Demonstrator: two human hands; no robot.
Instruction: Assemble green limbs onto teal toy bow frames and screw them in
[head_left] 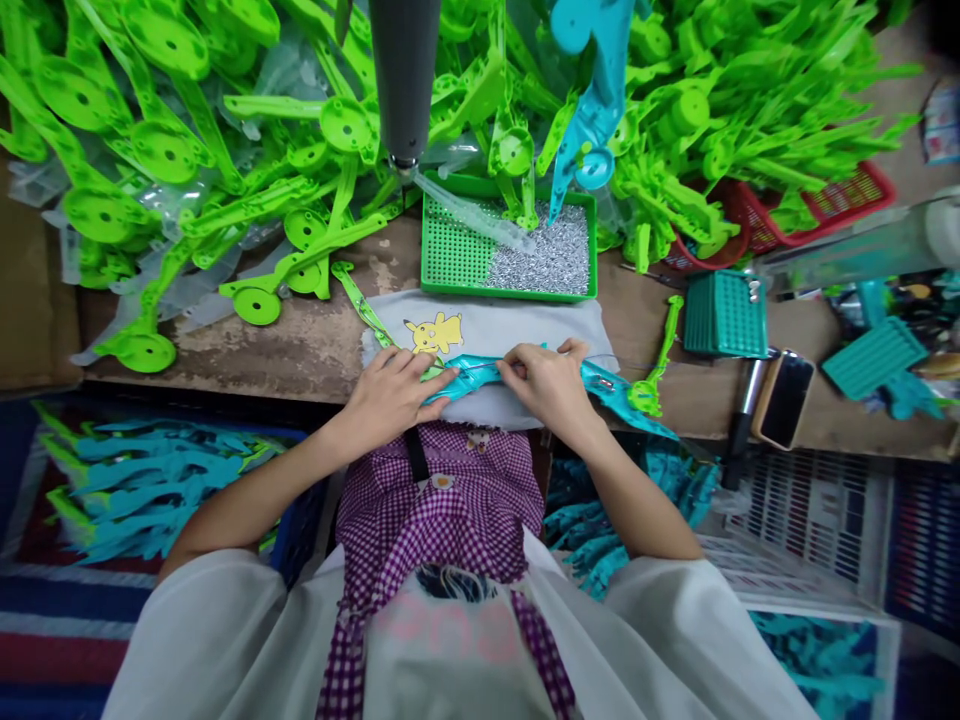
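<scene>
A long blue plastic part lies across the grey cloth at the table's front edge. My left hand is closed around its left end, fingertips pressing on top. From the right, my right hand pinches over the part, and a thin dark wire-like piece runs to its fingertips. The blue part's tail reaches out past my right wrist. A slim green piece rests just beyond my left fingers. Another green piece lies to the right of the blue tail.
A dark power screwdriver hangs overhead. Behind the cloth, a green basket holds small silvery screws. Piled green parts fill the back. At right are a teal basket and phone; blue parts sit lower left.
</scene>
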